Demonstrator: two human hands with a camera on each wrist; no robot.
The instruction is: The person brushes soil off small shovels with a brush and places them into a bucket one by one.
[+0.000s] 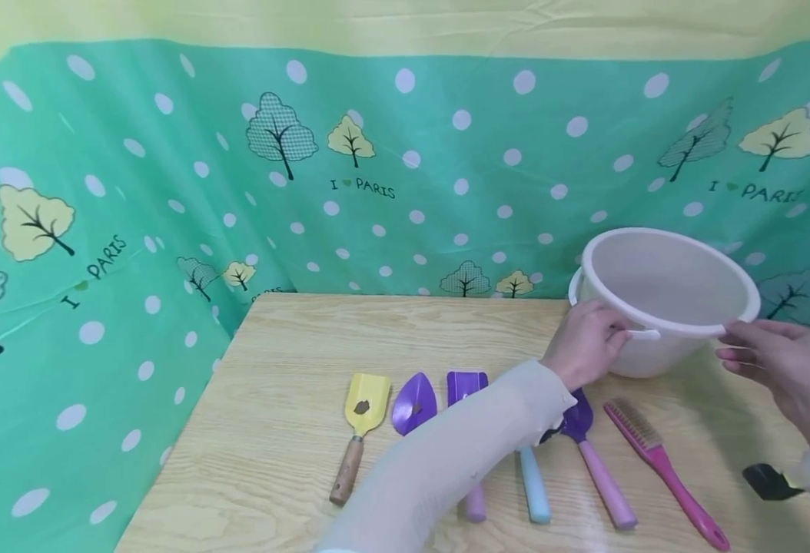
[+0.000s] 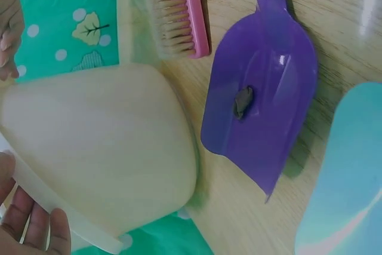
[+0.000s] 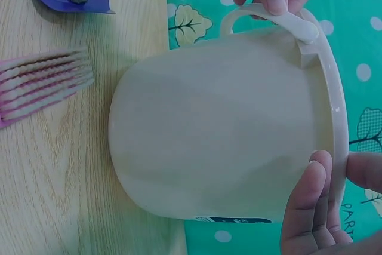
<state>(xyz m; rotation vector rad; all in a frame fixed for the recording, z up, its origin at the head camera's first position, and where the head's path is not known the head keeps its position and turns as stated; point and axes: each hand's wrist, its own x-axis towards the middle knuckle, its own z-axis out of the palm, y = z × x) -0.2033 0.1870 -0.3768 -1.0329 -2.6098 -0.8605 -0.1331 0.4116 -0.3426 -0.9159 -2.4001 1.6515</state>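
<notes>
A white plastic bucket (image 1: 657, 355) is at the back right of the wooden table, its mouth facing up and slightly toward me. My left hand (image 1: 588, 342) grips the bucket's white handle (image 3: 286, 23) on the near left side, with fingers curled round it. On the right, my right hand (image 1: 795, 372) pinches the rim, thumb on one side and fingers against the outer wall (image 3: 227, 123). Below the bucket lie a purple shovel (image 2: 268, 100) with a pink grip and a pink-handled brush (image 1: 661, 461), neither touched by a hand.
Left of these lie a yellow shovel (image 1: 369, 395) with a wooden handle, a pointed purple trowel (image 1: 415, 403), another purple shovel (image 1: 466, 384) and a tool with a light blue handle (image 1: 534, 491). Several blades hold small dark lumps. A green patterned curtain (image 1: 377, 230) hangs behind the table (image 1: 273, 369).
</notes>
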